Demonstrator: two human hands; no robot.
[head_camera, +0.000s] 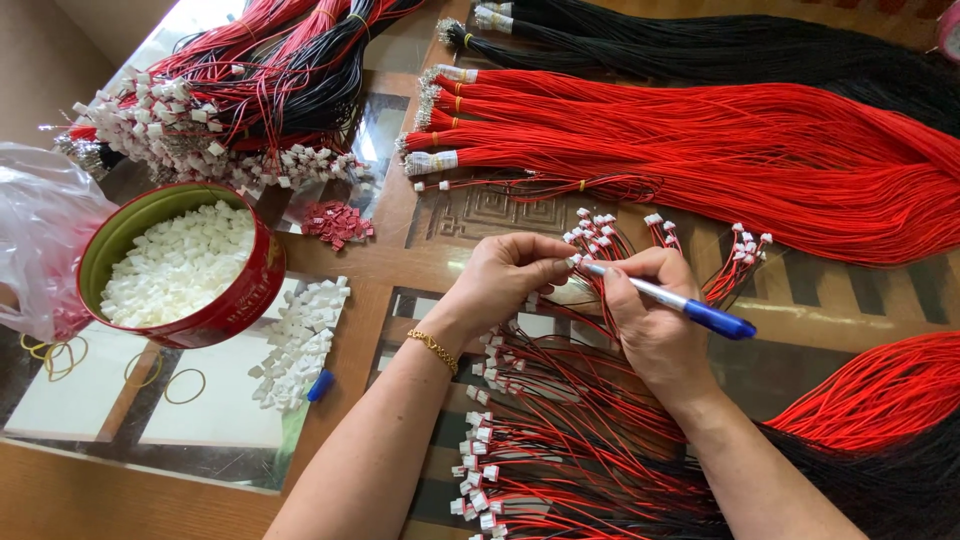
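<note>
Starting at the far left, a crumpled clear plastic bag (40, 235) lies against a round red tin (185, 265) filled with small white plastic connector housings, and a loose pile of the same white housings (298, 340) sits just beside the tin on the glass-topped table (220, 420), with a blue pen cap (320, 385) at its lower edge. Toward the middle, the left hand (505, 275) — a gold bracelet (433, 350) on its wrist — has its fingertips pinched narrowly together on a small white connector (574, 261) at the end of thin red and black wires. Touching that same connector is the tip of a blue ballpoint pen (665, 297), gripped by the right hand (650, 320) with fingers curled tightly around the barrel. Below both hands spreads a bundle of wired connectors (520, 450) — already fitted with white ends. Farther right and above, long red wire hanks (720, 150) stretch across the table.
</note>
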